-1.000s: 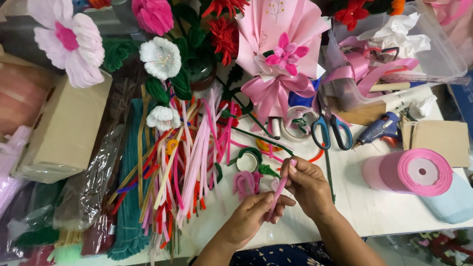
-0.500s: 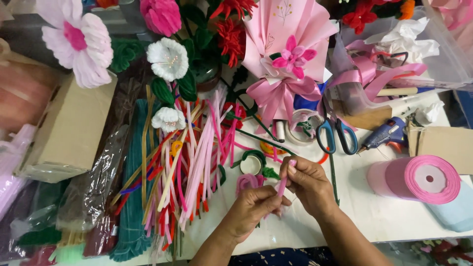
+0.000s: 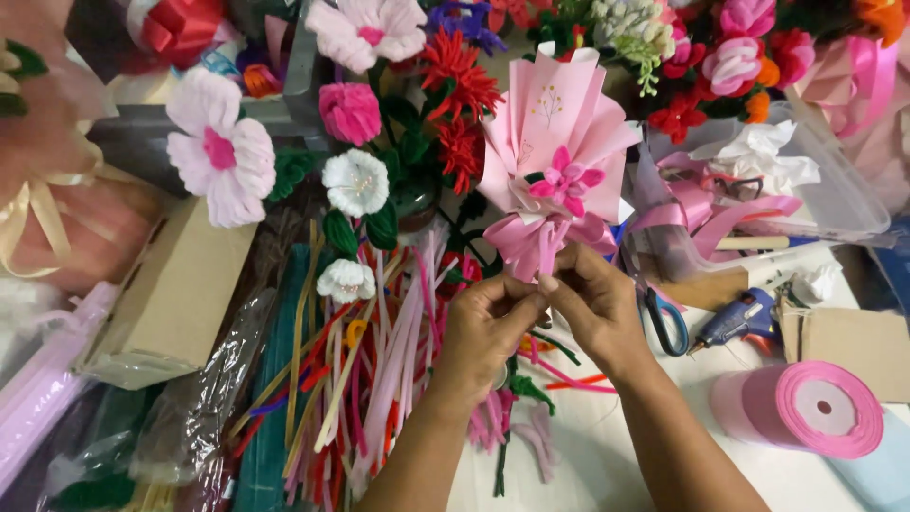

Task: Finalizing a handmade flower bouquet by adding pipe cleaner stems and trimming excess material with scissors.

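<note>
My left hand and my right hand meet fingertip to fingertip, both pinching a short pink pipe cleaner. The pinch sits in front of the pink bow of a small pink paper-wrapped bouquet, so the piece is hard to tell from the bow. A heap of coloured pipe cleaners lies on the white table to the left of my left hand. Bent pink pieces lie below my wrists.
Blue-handled scissors and a blue glue gun lie right of my right hand. A pink ribbon roll stands at the right. A clear bin and pipe-cleaner flowers crowd the back; a cardboard box sits left.
Both hands have risen from the table surface toward the bouquet's bow, still pinching the pink piece. The view has moved in closer and tilted up.
</note>
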